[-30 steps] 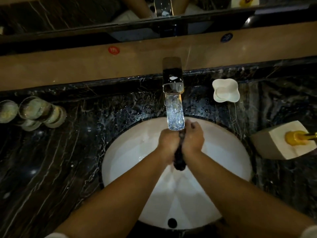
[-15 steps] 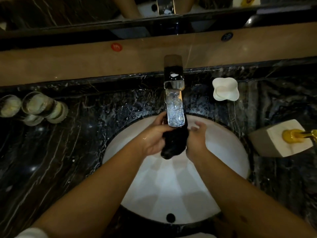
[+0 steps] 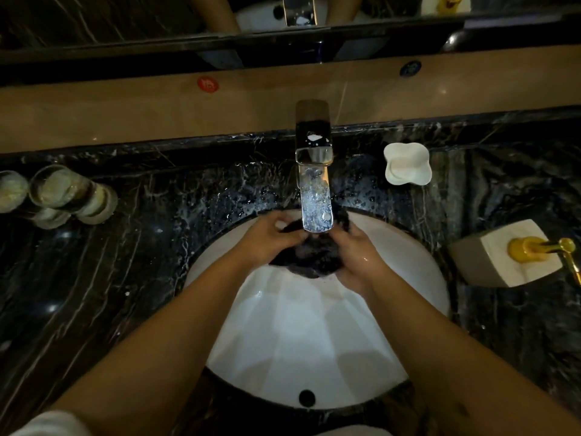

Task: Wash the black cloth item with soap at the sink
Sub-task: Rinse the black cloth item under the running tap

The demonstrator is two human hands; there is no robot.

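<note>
Two hands, left hand (image 3: 267, 242) and right hand (image 3: 358, 259), grip the bunched black cloth (image 3: 309, 258) under the faucet (image 3: 314, 196) at frame centre; kneading it low in the basin (image 3: 314, 341) should limit splashing.

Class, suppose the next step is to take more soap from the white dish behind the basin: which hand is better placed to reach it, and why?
Probably the right hand: the soap dish sits on the counter on its side of the tap, while the left hand would have to cross the tap. Both grip the black cloth.
</note>
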